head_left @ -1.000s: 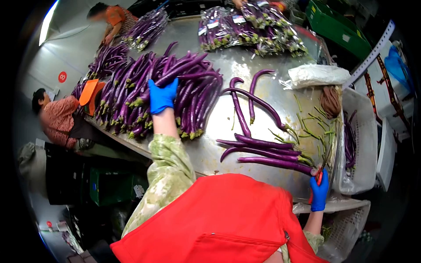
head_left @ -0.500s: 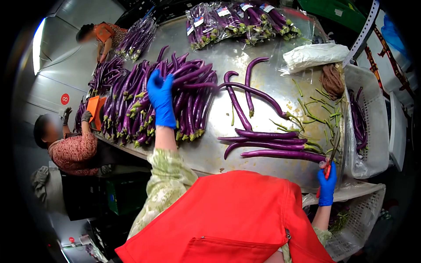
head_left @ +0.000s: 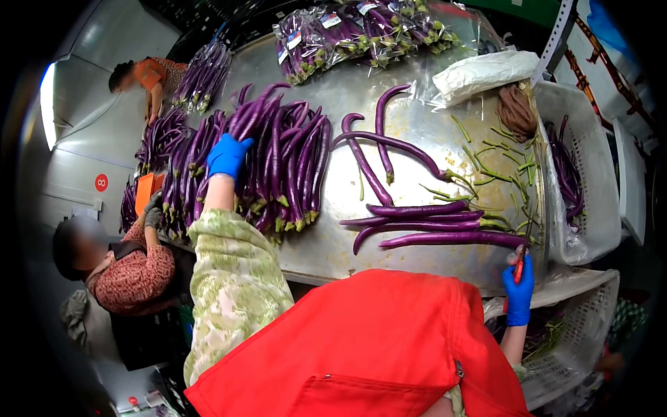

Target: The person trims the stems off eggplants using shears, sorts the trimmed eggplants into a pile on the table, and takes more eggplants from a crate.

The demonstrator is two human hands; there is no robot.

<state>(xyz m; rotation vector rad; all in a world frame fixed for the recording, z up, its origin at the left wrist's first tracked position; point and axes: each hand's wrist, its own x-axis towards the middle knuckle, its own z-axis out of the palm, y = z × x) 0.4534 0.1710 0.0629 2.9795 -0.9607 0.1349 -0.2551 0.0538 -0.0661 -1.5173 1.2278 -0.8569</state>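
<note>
The left hand (head_left: 228, 156), in a blue glove, is on the big pile of eggplants (head_left: 299, 167), with purple fruit beyond its fingertips and on both sides. Its fingers are partly bent among them — whether they have hold of any, I cannot tell, as the back of the hand hides the grip. The right hand (head_left: 519, 290), also gloved in blue, is closed around the red handles of the scissors (head_left: 518, 270), blades pointing away from the body. A row of eggplants (head_left: 431, 228) lies to the left of the right hand; the nearest one's stem end is just beside the scissors. Farther up the table (head_left: 313, 260), three curved eggplants (head_left: 396, 142) lie crossed, with cut stems (head_left: 493, 174) scattered to their right. At the far edge, bagged eggplants (head_left: 306, 55) carry white labels (head_left: 331, 21) with red and blue on them — the lettering is too small to read. A round red sign (head_left: 101, 183) on the left shows what looks like an 8.
</note>
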